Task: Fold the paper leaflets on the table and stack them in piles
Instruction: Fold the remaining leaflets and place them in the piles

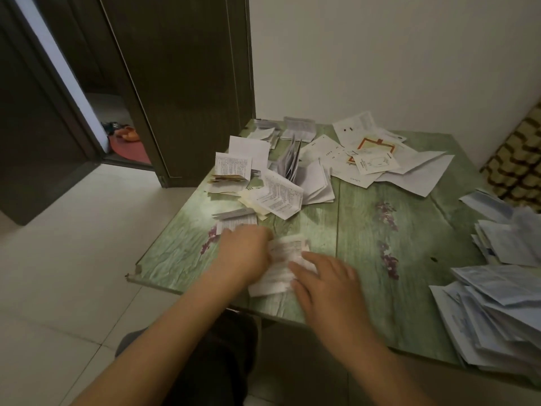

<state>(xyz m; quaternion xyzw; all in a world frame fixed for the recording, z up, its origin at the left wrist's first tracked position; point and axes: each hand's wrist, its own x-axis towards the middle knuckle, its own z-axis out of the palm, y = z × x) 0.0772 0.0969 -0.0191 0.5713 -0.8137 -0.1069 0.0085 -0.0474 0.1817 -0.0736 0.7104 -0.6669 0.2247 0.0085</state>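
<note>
A white printed leaflet (282, 260) lies crumpled on the green table (366, 238) near its front edge, between my hands. My left hand (244, 253) grips the leaflet's left side, fingers curled over its edge. My right hand (328, 284) lies flat on the leaflet's right part with the fingers straight. Both hands are blurred. A small folded leaflet (237, 219) sits just beyond my left hand. Several folded leaflets (281, 189) are heaped at the table's far left. Unfolded sheets (377, 159) spread across the far middle.
A pile of bluish-white sheets (497, 303) covers the table's right side and overhangs its front edge. A dark door frame (181, 92) stands behind the table's left corner. A patterned cushion (518, 162) is at the far right. Tiled floor lies to the left.
</note>
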